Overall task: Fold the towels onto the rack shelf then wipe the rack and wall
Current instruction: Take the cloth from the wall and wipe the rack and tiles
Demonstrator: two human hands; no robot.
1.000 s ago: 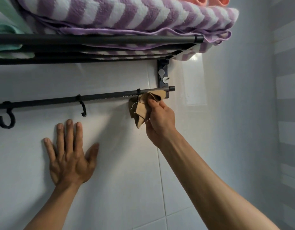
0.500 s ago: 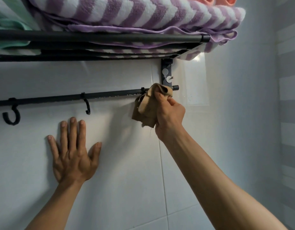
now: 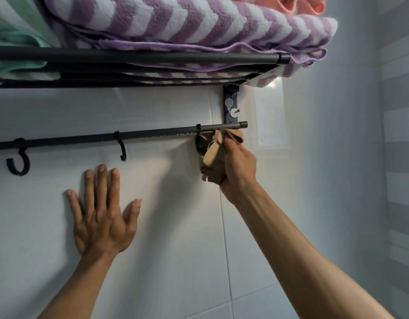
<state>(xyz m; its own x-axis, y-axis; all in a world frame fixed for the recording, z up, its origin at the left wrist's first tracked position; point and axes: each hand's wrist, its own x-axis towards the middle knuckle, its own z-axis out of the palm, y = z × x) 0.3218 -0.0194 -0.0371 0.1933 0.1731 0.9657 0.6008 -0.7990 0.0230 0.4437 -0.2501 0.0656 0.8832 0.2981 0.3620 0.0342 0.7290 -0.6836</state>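
Note:
A black rack shelf [image 3: 139,56] is fixed high on the white tiled wall [image 3: 175,238]. On it lie a folded purple-and-white zigzag towel [image 3: 187,21], a green towel [image 3: 17,38] at the left and an orange towel [image 3: 297,4] on top at the right. Below the shelf runs a thin black rail [image 3: 152,135] with hooks. My right hand [image 3: 238,164] grips a crumpled tan cloth [image 3: 213,149] just under the rail's right end, over the rightmost hook. My left hand [image 3: 102,215] lies flat on the wall, fingers spread.
Two black hooks [image 3: 121,148] [image 3: 18,164] hang free on the rail to the left. A black bracket [image 3: 231,104] with screws joins the rail to the shelf. A striped side wall [image 3: 399,157] closes the corner on the right.
My right hand with the cloth rose onto the rail's right end, then dropped just below it. The left hand stayed flat on the wall.

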